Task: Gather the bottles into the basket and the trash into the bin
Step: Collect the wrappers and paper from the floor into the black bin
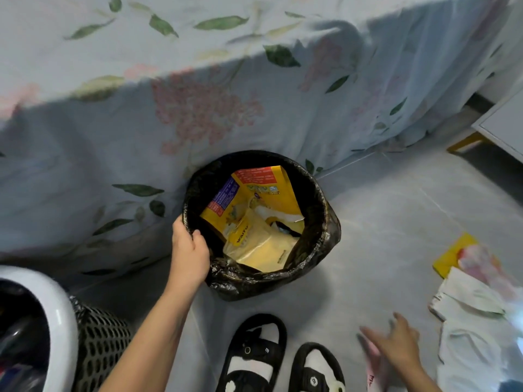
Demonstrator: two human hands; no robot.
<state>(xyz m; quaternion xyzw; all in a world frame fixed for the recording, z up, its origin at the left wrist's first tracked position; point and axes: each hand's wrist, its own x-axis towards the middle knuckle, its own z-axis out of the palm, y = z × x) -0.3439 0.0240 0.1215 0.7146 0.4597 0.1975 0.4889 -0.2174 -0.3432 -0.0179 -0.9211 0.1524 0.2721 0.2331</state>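
While left hand (190,251) fingers (181,222) grip bin (325,222) rim, wrappers (260,239) inside.

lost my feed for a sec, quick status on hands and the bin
Left hand grips rim of bin; right hand open, low over floor near the wrappers. Bin holds yellow packets. Nothing blocking.

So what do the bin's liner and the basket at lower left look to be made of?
The bin liner looks like thin glossy black plastic film: it crinkles and glints where it folds over the rim. The left hand grips that rim. The basket looks like dark rigid plastic or metal mesh with punched oval holes; which one is unclear.
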